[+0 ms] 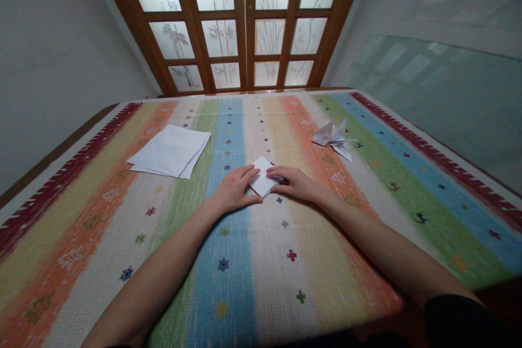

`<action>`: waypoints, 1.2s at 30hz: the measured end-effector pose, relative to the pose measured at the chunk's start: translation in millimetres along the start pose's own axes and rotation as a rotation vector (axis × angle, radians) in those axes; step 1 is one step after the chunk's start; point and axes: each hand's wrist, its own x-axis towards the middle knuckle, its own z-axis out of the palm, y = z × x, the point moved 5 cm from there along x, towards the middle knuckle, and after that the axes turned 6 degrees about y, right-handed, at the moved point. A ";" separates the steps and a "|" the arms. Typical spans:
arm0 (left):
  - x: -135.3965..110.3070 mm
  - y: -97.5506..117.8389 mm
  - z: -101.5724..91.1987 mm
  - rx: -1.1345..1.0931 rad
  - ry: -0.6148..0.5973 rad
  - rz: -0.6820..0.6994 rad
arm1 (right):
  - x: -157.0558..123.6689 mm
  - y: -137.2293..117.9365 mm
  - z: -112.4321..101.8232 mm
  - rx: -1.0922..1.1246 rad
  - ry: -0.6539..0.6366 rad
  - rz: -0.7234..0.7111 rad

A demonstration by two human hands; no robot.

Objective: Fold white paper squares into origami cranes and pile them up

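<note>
A small folded white paper (263,175) lies on the striped tablecloth (261,261) at the table's middle. My left hand (235,189) rests on its left side, fingers stretched flat over the paper. My right hand (294,182) presses on its right side, fingertips together on the fold. Both hands touch the paper and partly cover it.
A stack of white paper sheets (171,151) lies at the back left. A finished white folded paper figure (333,137) sits at the back right. Wooden glazed doors (244,22) stand beyond the table's far edge. A glass pane (440,92) leans on the right wall.
</note>
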 end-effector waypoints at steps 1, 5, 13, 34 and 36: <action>-0.6 -2.1 -0.5 -0.010 0.015 -0.009 | -0.3 -0.8 -0.4 -0.003 0.009 0.007; -2.2 -4.9 -4.2 -0.054 0.067 -0.021 | -1.8 -5.9 -0.5 -0.085 0.062 0.014; -5.3 -0.5 -7.6 -0.005 0.129 0.029 | -4.0 -21.6 3.0 -0.358 0.118 -0.172; -6.7 6.4 -10.8 -0.074 0.096 0.186 | -10.5 -26.6 -3.6 -0.097 0.082 -0.137; -6.8 9.7 -9.1 -0.042 0.078 0.213 | -10.1 -27.9 -4.2 -0.091 0.070 -0.126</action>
